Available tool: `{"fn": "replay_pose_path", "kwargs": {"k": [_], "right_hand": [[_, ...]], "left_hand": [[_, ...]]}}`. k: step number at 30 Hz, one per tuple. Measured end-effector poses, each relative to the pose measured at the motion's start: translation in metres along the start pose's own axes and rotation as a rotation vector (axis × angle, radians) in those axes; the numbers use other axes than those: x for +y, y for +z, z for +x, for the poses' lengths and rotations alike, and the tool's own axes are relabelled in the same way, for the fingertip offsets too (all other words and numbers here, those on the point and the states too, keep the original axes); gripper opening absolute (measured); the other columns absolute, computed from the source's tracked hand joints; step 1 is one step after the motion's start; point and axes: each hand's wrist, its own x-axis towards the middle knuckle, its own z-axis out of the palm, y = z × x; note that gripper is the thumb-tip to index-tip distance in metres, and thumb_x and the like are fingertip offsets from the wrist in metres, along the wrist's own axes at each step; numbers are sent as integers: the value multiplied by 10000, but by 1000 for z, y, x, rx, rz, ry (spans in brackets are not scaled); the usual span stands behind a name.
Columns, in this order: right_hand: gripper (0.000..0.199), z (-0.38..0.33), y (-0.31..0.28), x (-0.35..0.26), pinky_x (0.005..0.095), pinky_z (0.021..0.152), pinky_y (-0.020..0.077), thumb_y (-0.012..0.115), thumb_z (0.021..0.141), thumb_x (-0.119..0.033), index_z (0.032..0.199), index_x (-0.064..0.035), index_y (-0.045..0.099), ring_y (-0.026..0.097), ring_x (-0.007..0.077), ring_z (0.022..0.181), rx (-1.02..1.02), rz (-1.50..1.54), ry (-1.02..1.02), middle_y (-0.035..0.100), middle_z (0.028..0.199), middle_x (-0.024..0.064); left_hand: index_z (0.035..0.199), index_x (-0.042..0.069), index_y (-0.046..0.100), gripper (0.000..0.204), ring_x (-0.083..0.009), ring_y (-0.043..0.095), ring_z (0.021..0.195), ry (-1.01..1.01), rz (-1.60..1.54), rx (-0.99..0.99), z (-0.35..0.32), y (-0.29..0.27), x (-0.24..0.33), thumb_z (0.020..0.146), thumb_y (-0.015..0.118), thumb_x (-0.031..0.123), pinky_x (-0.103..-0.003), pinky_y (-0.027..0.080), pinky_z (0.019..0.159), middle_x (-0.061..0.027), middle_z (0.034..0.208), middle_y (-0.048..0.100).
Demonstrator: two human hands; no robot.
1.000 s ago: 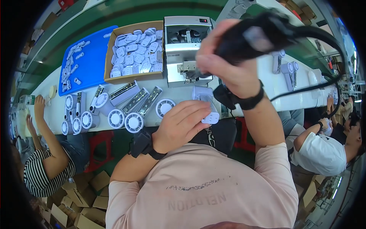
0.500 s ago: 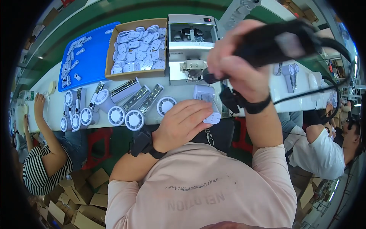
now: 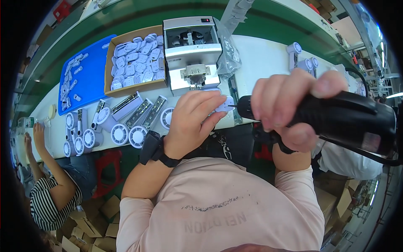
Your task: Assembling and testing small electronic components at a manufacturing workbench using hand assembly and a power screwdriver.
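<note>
My right hand (image 3: 285, 103) is wrapped round a black corded electric screwdriver (image 3: 350, 119), tilted nearly level with its bit pointing left. The bit's tip is at the end of a white plastic housing (image 3: 227, 104); whether it touches a screw is too small to tell. My left hand (image 3: 191, 115) grips that housing near the table's front edge, its fingers hiding most of the part. Just to the left lie several white housings with round slotted ends (image 3: 137, 136), some with circuit boards exposed in their open handles.
Behind my hands stands a silver screw feeder (image 3: 192, 56), with a clear plastic bag (image 3: 228, 52) beside it. A cardboard box (image 3: 138, 87) of white covers and a blue tray (image 3: 90, 82) with small parts are further left. A co-worker's hands (image 3: 38, 136) are at the far left.
The screwdriver has come down from beside the feeder, turning so its bit meets the end of the housing. My left hand still holds the housing, now angled with its end toward the bit.
</note>
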Motion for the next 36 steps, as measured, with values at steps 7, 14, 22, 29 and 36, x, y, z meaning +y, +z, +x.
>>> {"fn": "replay_pose_path", "kwargs": {"k": [7,14,22,29,36], "right_hand": [[503,-1,10,7,369,671,523,779,1017,-148,1372,-175,423,612,197,697,69,-23,115,615,893,55],[534,-8,14,21,365,672,560,796,889,56,1288,-95,475,637,206,692,146,66,43,634,837,88],[433,-26,7,-2,378,641,503,749,1025,-140,1352,-151,465,579,178,652,290,64,106,581,849,41],[329,-70,-62,-7,357,663,551,689,1065,-176,1333,-63,537,640,164,752,871,16,550,611,947,39],[459,-162,-104,78,381,768,613,812,972,-261,1267,11,589,700,204,801,796,-322,1063,656,962,70]], "left_hand": [[1217,70,764,408,-350,697,1051,20,19,6,-2,0,-2,825,878,74,-438,564,899,-110,1190,737],[1211,64,764,404,-355,695,1059,-3,40,11,-5,3,4,825,881,75,-445,567,917,-120,1194,737],[1288,66,724,442,-365,690,1087,-55,48,-16,-7,17,13,866,855,91,-475,550,964,-147,1248,731],[1369,64,675,518,-331,685,1084,92,160,-172,14,25,12,875,828,91,-466,511,977,-124,1177,719],[1338,118,694,454,-280,640,964,234,550,-595,26,47,20,907,804,211,-403,474,913,-81,994,643]]}}
